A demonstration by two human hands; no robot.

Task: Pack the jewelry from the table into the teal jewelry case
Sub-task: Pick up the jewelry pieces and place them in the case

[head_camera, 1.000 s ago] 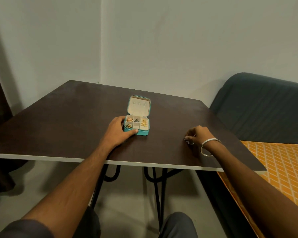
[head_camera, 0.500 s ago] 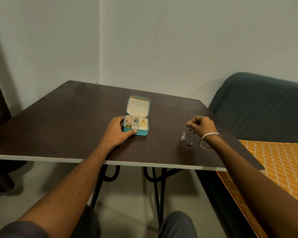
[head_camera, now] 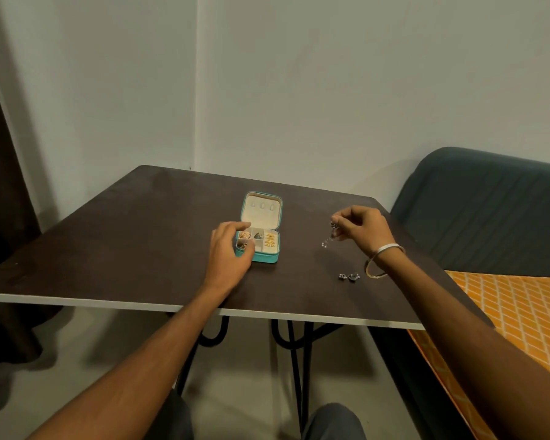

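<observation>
Two hands are working over the dark surface (head_camera: 140, 236). The right hand (head_camera: 361, 228) is pinching the top of a small silvery dangling piece (head_camera: 329, 238) between thumb and fingers (head_camera: 338, 222), holding it clear of the surface and well to the right of the teal jewelry case (head_camera: 261, 258). The left hand (head_camera: 231, 247) is resting against the case's left side, its fingers loosely curled and partly spread around the near-left corner, seemingly steadying it rather than gripping anything.

The case is lying open, its lid (head_camera: 262, 209) tipped back; several of its compartments are already holding gold and dark pieces, while the near-middle one is looking pale and empty. Two small silver pieces (head_camera: 349, 276) are lying on the surface near the right wrist, apart from the case and not yet packed.

The dangling piece is hanging freely, so it is likely to swing during the carry across; it could catch on the case rim or land in an already full compartment. The pinch is looking slight, and a slip would drop the piece onto the dark surface or off its near edge. The right forearm is also passing close to the two loose pieces and could brush them away.
</observation>
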